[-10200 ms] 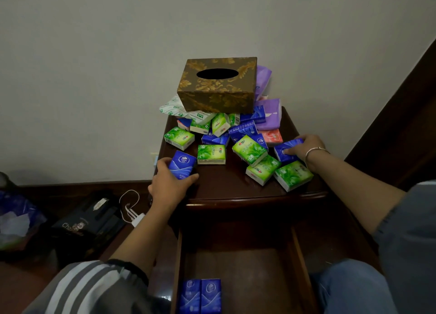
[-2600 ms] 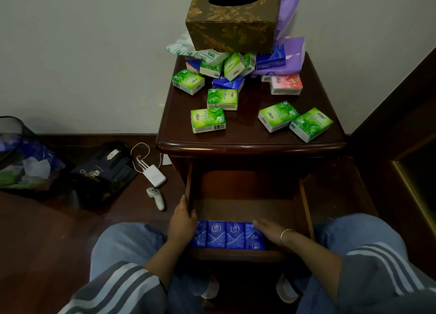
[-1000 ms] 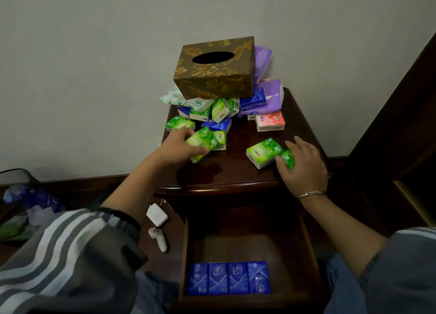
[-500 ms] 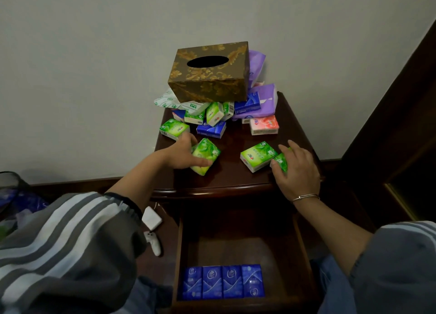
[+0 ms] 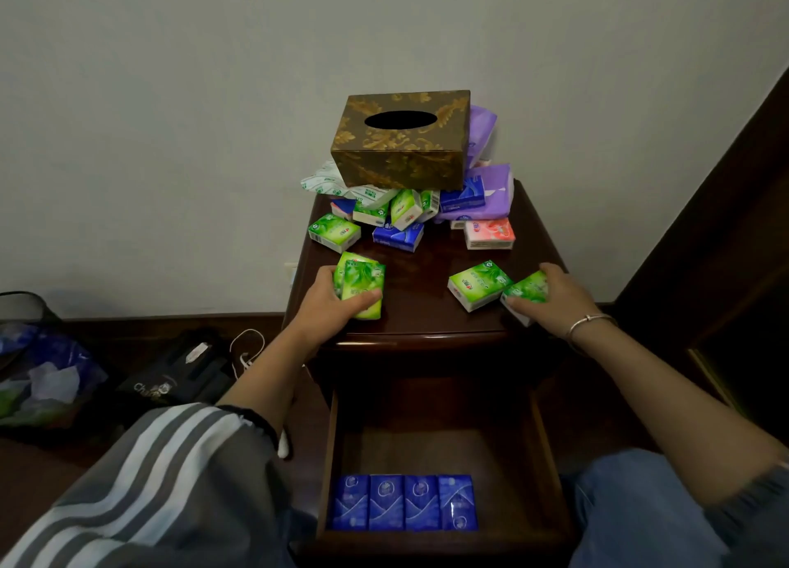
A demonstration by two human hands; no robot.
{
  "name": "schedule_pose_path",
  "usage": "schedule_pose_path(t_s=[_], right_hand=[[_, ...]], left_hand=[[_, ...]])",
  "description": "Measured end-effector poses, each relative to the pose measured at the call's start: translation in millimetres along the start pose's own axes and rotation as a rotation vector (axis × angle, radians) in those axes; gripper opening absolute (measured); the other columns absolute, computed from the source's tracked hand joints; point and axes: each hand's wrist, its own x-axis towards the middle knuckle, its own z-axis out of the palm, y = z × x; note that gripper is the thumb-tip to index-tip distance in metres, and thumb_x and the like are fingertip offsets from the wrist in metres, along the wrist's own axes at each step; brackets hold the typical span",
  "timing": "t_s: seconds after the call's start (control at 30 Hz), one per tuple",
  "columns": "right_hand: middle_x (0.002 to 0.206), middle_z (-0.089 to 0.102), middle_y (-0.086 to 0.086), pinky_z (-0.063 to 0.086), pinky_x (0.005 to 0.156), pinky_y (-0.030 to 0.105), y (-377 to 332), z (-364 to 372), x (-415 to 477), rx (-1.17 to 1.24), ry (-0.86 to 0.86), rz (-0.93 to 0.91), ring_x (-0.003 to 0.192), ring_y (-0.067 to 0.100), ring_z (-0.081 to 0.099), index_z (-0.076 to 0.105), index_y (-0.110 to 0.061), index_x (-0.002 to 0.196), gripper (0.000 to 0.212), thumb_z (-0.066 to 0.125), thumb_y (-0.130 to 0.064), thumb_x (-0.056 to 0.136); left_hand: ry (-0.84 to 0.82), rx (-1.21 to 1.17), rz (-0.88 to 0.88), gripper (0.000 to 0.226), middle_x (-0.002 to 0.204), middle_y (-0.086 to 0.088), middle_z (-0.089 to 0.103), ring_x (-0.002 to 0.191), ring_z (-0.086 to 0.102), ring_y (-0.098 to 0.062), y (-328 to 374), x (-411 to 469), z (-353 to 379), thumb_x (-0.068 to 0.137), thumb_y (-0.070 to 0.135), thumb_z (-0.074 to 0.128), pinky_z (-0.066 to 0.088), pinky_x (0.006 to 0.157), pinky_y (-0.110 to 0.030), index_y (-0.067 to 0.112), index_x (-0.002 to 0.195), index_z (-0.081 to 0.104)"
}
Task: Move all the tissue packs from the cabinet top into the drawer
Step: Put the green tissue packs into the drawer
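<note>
My left hand [image 5: 326, 309] grips two green tissue packs [image 5: 360, 283] stacked together, at the front left of the dark wooden cabinet top [image 5: 420, 320]. My right hand [image 5: 550, 300] closes on another green pack [image 5: 527, 289] at the front right. A loose green pack [image 5: 478, 285] lies just left of it. More green, blue, pink and purple packs [image 5: 399, 236] are heaped at the back under a gold-patterned tissue box [image 5: 401, 140]. Below, the open drawer [image 5: 431, 443] holds a row of several blue packs [image 5: 403, 502] along its front.
The cabinet stands against a grey wall. On the floor to the left are a black bag [image 5: 179, 379], a white charger cable [image 5: 245, 349] and a bin with coloured bags [image 5: 38, 367]. Dark wood furniture [image 5: 734, 243] rises on the right. My knees flank the drawer.
My left hand has gathered a second green pack onto the first and drawn both toward the front edge. My right hand has closed further around its green pack.
</note>
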Motion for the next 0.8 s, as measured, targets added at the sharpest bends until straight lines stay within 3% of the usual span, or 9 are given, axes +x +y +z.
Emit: schedule_pose_path(t_s=[0.1,0.23,0.4,0.57,0.7,0.8], right_hand=[[0.137,0.049,0.016,0.040,0.097,0.034,-6,-10,3,-0.023,-0.006,0.049,0.121,0.034,0.049,0.039,-0.009,0.139,0.089,0.076,-0.050,0.069],[0.129,0.057,0.015,0.042,0.090,0.032,-15,-24,5,0.108,0.129,0.110,0.115,0.033,0.054,0.049,-0.010,0.132,0.081,0.077,-0.050,0.067],[0.118,0.058,0.005,0.038,0.075,0.027,-51,-15,6,0.265,0.098,-0.060,0.091,0.019,0.053,0.049,-0.020,0.127,0.072,0.076,-0.050,0.067],[0.137,0.042,0.016,0.039,0.101,0.041,-67,8,14,-0.008,-0.091,-0.044,0.123,0.038,0.043,0.038,-0.029,0.138,0.072,0.065,-0.055,0.076],[0.139,0.040,0.018,0.041,0.101,0.043,-66,5,20,0.070,-0.214,-0.006,0.122,0.037,0.046,0.034,-0.027,0.141,0.074,0.062,-0.056,0.079],[0.147,0.034,0.017,0.034,0.106,0.042,-64,-2,23,0.104,-0.301,0.002,0.130,0.035,0.040,0.025,-0.027,0.147,0.068,0.047,-0.056,0.089]], left_hand=[[0.012,-0.048,-0.005,0.066,0.099,0.018,0.056,0.086,0.057,0.003,0,-2,1,0.074,0.046,0.077,0.039,0.062,-0.012,0.022,0.123,0.040],[0.022,-0.073,-0.004,0.068,0.100,0.015,0.056,0.087,0.057,0.002,-1,-1,2,0.074,0.045,0.077,0.041,0.062,-0.013,0.021,0.125,0.040],[0.016,-0.101,0.001,0.067,0.101,0.016,0.056,0.088,0.058,0.001,-2,0,3,0.074,0.044,0.078,0.042,0.062,-0.011,0.023,0.123,0.039],[0.016,-0.108,0.006,0.065,0.101,0.016,0.057,0.088,0.060,0.002,-3,1,3,0.073,0.046,0.078,0.042,0.063,-0.011,0.024,0.120,0.039],[0.024,-0.107,0.009,0.065,0.101,0.016,0.058,0.087,0.060,0.002,-4,2,3,0.072,0.046,0.078,0.042,0.061,-0.009,0.024,0.120,0.040],[0.026,-0.117,0.008,0.066,0.102,0.015,0.058,0.087,0.061,0.002,-4,2,4,0.073,0.045,0.078,0.044,0.058,-0.008,0.023,0.122,0.040]])
